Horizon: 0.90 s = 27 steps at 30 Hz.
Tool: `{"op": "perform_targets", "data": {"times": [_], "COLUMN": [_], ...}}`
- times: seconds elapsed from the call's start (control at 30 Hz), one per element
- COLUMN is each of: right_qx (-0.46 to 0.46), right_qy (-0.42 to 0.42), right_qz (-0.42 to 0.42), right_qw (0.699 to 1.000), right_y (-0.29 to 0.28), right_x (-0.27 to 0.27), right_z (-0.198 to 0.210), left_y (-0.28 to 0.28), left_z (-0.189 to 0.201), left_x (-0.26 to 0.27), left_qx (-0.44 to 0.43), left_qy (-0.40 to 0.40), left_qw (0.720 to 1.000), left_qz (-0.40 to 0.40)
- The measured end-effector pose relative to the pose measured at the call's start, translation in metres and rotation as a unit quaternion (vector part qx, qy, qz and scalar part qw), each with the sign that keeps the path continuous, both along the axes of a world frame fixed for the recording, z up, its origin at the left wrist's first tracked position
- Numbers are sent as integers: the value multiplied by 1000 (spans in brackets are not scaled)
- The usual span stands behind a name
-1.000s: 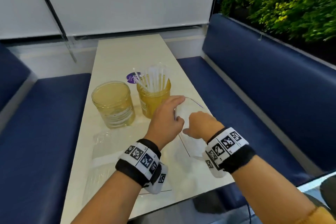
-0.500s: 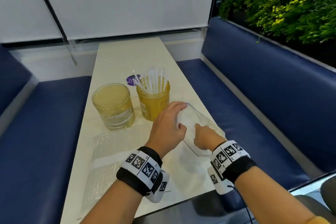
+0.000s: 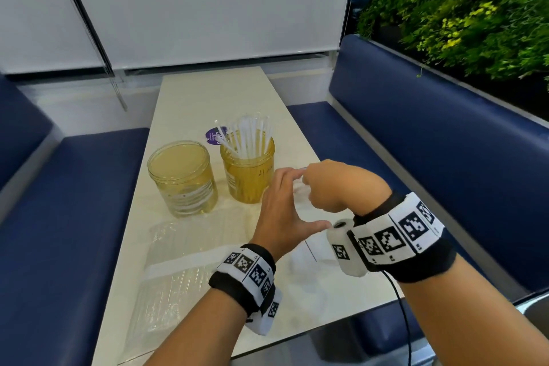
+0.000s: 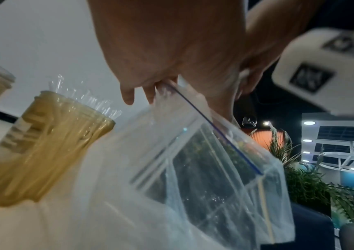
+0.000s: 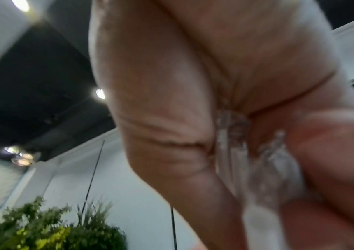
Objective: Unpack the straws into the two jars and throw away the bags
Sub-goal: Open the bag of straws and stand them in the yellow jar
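Observation:
A clear zip bag (image 4: 214,169) with a blue seal line hangs above the table between my hands and looks empty. My left hand (image 3: 285,202) pinches its top edge (image 4: 163,86). My right hand (image 3: 332,184) is curled close against the left fingertips, and crumpled clear plastic (image 5: 234,143) is bunched in its fingers. Just beyond the hands stands an amber jar (image 3: 248,181) full of clear straws (image 3: 249,137). An empty amber jar (image 3: 182,178) is to its left. A second clear bag of straws (image 3: 175,276) lies flat on the table by my left forearm.
The narrow pale table (image 3: 208,92) runs away from me between two blue benches (image 3: 430,142). A purple round sticker (image 3: 214,134) lies behind the straw jar. Plants (image 3: 475,15) stand behind the right bench. A window blind closes the far end.
Both hands have risen off the table with the bag. The right hand moved up and forward to the left fingertips, gathering the plastic. The camera has tilted slightly.

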State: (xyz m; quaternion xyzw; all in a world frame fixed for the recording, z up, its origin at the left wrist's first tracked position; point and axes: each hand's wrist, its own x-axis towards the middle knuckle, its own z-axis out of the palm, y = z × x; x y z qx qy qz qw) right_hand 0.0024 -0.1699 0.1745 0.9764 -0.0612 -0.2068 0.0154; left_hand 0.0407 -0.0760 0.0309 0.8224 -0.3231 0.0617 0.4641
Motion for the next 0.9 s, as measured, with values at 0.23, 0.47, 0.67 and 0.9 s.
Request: {"op": "perform_targets", "data": {"times": [0.23,0.47,0.67,0.9], "right_qx": [52,222,379,429], "right_qy": [-99,-416,-395,-368], "right_qz": [6,60,84,-15], "right_qw": [994,880,832,825], "right_y": [0,8,15,21], "right_x": [7,22,43,50], "right_z": [16,3,-31,-67], "left_y": [-20,-15,-7,1], "left_z": [4,15,29,28], "left_x": [12,26,27,41], "left_qx": [-112,-152,-184,-232], "left_qy": [19,83,47,74], "left_qw": [987,979,974,958], "left_qz": [110,110,124,148]}}
